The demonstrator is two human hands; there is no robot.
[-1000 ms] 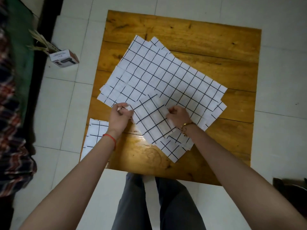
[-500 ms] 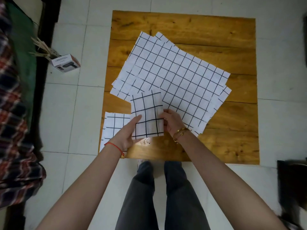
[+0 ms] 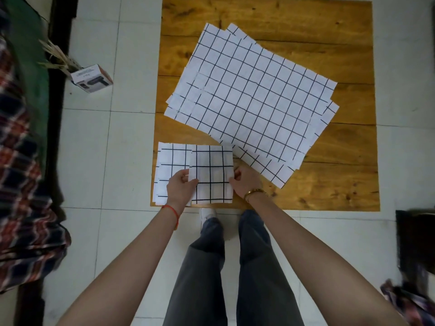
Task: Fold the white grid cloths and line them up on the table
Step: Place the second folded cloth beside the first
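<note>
A folded white grid cloth (image 3: 213,174) lies at the near left corner of the wooden table (image 3: 329,180). My left hand (image 3: 181,188) pinches its left edge and my right hand (image 3: 244,183) grips its right edge. It partly overlaps another folded grid cloth (image 3: 170,163) at the table's very corner. A stack of unfolded grid cloths (image 3: 249,100) lies spread at an angle over the middle of the table.
A small cardboard box (image 3: 91,78) sits on the tiled floor to the left, beside some dry stalks (image 3: 56,56). A plaid fabric (image 3: 21,161) lies at the far left. My legs stand at the table's near edge. A dark object (image 3: 415,241) is at right.
Both hands have carried the folded cloth down and to the left, from the stack's edge to the table's near corner, beside the other folded cloth. The view has shifted too.
</note>
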